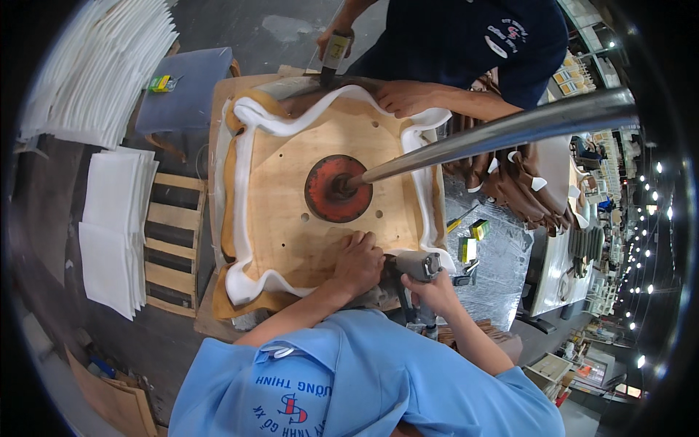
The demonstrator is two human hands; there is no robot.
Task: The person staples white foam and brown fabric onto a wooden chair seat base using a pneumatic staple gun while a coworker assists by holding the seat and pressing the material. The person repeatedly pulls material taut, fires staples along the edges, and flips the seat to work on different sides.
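Observation:
A pale plywood seat board (284, 175) lies in front of me, edged with wavy white padding (244, 269) and the tan-brown edges of a leather-like cover (218, 302). A red round disc (320, 193) on a slanting metal rod (510, 135) rests against the board's middle. At the near edge, my left hand (359, 262) is closed, its bent fingers pressing the folded cover onto the wood. My right hand (435, 291) grips a grey staple gun (419, 266), its nose at the board's near edge, right of my left hand. The exact spot under the nose is hidden.
Across the board, a co-worker in a dark shirt (466, 44) holds another staple gun (335, 52) at the far edge. Brown leather pieces (502, 175), small boxes (470, 247) and a screwdriver (462, 218) lie right. White sheets (113, 226) and a slatted pallet (173, 240) stand left.

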